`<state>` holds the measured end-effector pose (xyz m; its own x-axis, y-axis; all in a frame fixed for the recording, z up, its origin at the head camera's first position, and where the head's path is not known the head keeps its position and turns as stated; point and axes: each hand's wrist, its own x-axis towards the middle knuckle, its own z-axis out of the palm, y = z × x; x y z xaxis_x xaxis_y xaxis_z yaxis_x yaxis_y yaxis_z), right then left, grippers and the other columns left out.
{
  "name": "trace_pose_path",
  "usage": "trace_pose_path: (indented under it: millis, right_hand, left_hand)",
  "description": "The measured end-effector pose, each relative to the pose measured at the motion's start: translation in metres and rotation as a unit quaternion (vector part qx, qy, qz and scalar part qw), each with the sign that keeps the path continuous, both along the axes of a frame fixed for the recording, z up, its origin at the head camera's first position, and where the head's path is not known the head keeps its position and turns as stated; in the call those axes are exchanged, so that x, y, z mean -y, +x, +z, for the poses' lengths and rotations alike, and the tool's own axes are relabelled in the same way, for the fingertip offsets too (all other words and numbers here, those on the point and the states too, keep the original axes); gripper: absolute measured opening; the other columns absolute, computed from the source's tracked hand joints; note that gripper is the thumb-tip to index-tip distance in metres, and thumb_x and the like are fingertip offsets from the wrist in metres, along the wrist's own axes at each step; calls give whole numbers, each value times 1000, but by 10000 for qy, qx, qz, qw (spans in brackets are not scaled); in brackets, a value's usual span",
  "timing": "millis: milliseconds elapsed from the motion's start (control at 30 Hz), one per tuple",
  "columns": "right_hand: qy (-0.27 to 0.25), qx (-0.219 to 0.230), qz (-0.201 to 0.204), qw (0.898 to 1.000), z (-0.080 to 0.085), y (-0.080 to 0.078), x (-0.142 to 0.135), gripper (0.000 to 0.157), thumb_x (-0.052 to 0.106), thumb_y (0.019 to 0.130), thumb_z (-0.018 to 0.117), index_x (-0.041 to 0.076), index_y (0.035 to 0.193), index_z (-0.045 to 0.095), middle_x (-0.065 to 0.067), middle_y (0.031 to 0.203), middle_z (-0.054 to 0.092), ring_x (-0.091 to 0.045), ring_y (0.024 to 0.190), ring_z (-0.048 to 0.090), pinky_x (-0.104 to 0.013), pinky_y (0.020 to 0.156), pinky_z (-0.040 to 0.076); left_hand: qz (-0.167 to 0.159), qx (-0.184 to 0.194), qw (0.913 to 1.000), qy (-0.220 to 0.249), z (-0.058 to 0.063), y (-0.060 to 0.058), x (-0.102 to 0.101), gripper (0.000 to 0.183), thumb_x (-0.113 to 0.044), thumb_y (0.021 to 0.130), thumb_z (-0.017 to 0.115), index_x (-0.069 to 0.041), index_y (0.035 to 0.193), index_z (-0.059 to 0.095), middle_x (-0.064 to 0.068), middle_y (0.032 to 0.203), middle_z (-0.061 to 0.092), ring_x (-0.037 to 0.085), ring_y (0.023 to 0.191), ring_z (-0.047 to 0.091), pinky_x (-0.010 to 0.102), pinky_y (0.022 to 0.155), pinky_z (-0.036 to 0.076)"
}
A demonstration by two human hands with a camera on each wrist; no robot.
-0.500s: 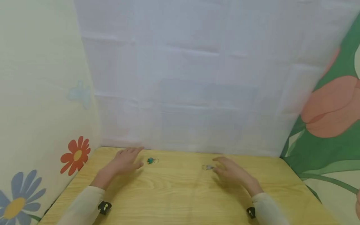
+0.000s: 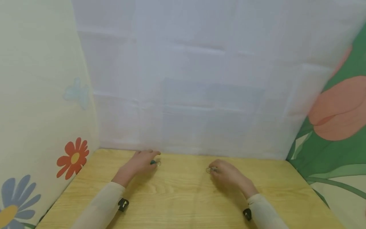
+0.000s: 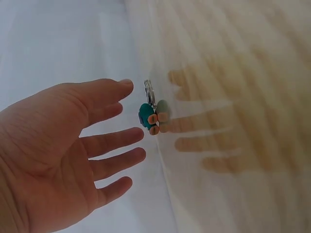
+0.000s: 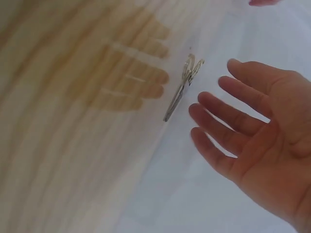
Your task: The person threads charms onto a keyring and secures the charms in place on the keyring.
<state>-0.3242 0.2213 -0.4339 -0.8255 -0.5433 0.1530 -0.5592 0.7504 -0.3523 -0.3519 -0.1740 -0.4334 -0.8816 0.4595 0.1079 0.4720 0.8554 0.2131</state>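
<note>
On the wooden table lies a teal keychain (image 2: 153, 162) with orange bits and a metal ring. My left hand (image 2: 142, 162) hovers over it from the left, partly covering it in the head view. The left wrist view shows the fingers (image 3: 116, 160) spread just short of the teal figure (image 3: 146, 116). Farther right is a silver keychain (image 2: 213, 169), a flat metal piece with a ring. Beside it my right hand (image 2: 227, 171) reaches in from the right, its fingers (image 4: 218, 121) slightly bent and apart from the metal piece (image 4: 176, 101) in the right wrist view.
A white cloth (image 2: 186, 95) hangs along the table's back edge. Flower-patterned cloths stand at the left (image 2: 43, 95) and right (image 2: 337, 143). The table (image 2: 177, 197) stretches between my forearms, and both wrists carry small black devices.
My left hand has moved right, over the teal keychain. The right hand has shifted slightly left, closer to the silver keychain. Both keychains lie where they were.
</note>
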Motion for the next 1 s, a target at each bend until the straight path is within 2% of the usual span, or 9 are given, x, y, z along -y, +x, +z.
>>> trace_pose_path:
  millis: [200, 367, 567, 733, 833, 1000]
  right_hand:
    - [-304, 218, -40, 9993, 3, -2, 0, 26, 13, 101, 66, 1, 124, 68, -10, 117, 68, -29, 107, 64, -49, 92, 52]
    - [-499, 423, 318, 9974, 1, -6, 2, 26, 12, 100, 67, -1, 122, 67, -12, 114, 68, -28, 103, 65, -47, 90, 53]
    - [-553, 785, 493, 9942, -1, -9, 5, 28, 10, 98, 70, -2, 124, 66, -10, 114, 67, -25, 103, 65, -44, 91, 53]
    - [-348, 758, 628, 9945, 0, -10, 6, 29, 8, 95, 73, 0, 122, 67, -6, 109, 64, -21, 99, 62, -40, 87, 53]
    - [-304, 674, 630, 9953, -1, -9, 6, 27, 6, 92, 76, 0, 117, 68, -5, 103, 62, -19, 93, 59, -37, 82, 52]
    - [-185, 800, 654, 9945, -1, -10, 7, 24, 7, 92, 76, 1, 115, 69, -2, 99, 62, -17, 89, 59, -34, 79, 52]
  left_hand:
    - [119, 54, 9998, -168, 10, 8, 1, 35, -24, 95, 72, -2, 122, 69, 13, 116, 65, 37, 111, 61, 67, 98, 39]
    - [101, 127, 9997, -186, 10, 13, 6, 23, -23, 94, 75, -6, 109, 73, 4, 99, 62, 30, 97, 62, 68, 96, 39]
    - [55, 18, 9998, -190, 10, 14, 7, 17, -25, 92, 77, -10, 99, 73, -1, 91, 60, 24, 89, 61, 66, 95, 40]
    - [-173, -170, 9993, -285, 7, 12, 3, 13, -23, 94, 75, -11, 90, 71, -4, 82, 59, 18, 77, 58, 52, 83, 49]
    - [-281, -301, 9986, -345, 7, 13, 1, 15, -22, 95, 73, -11, 86, 69, -4, 78, 57, 16, 72, 54, 44, 73, 50]
    - [-204, -322, 9989, -272, 3, 12, 0, 16, -21, 95, 74, -11, 85, 66, -3, 78, 57, 16, 71, 55, 41, 70, 51]
